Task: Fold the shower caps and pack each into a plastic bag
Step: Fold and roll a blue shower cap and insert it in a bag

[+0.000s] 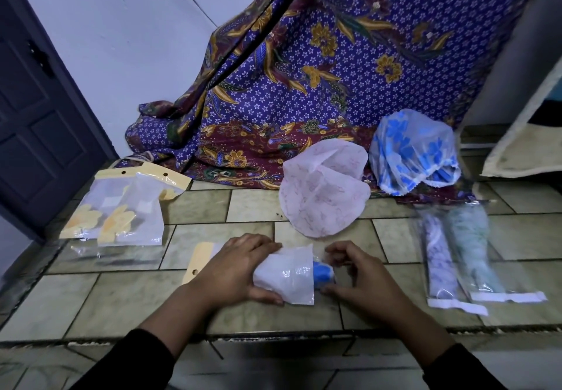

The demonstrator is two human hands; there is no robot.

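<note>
My left hand grips a clear plastic bag with a yellow header, lying on the tiled floor near me. A rolled blue shower cap sticks out of the bag's right end, and my right hand is closed around that end. Beyond the bag lies an unfolded pink shower cap, and to its right a puffed-up blue flowered shower cap. Two packed bags holding rolled caps lie side by side on the right.
A stack of unused yellow-topped plastic bags lies at the left. A purple batik cloth hangs behind the caps. A dark door stands at the far left, and a cream mat edge at the right.
</note>
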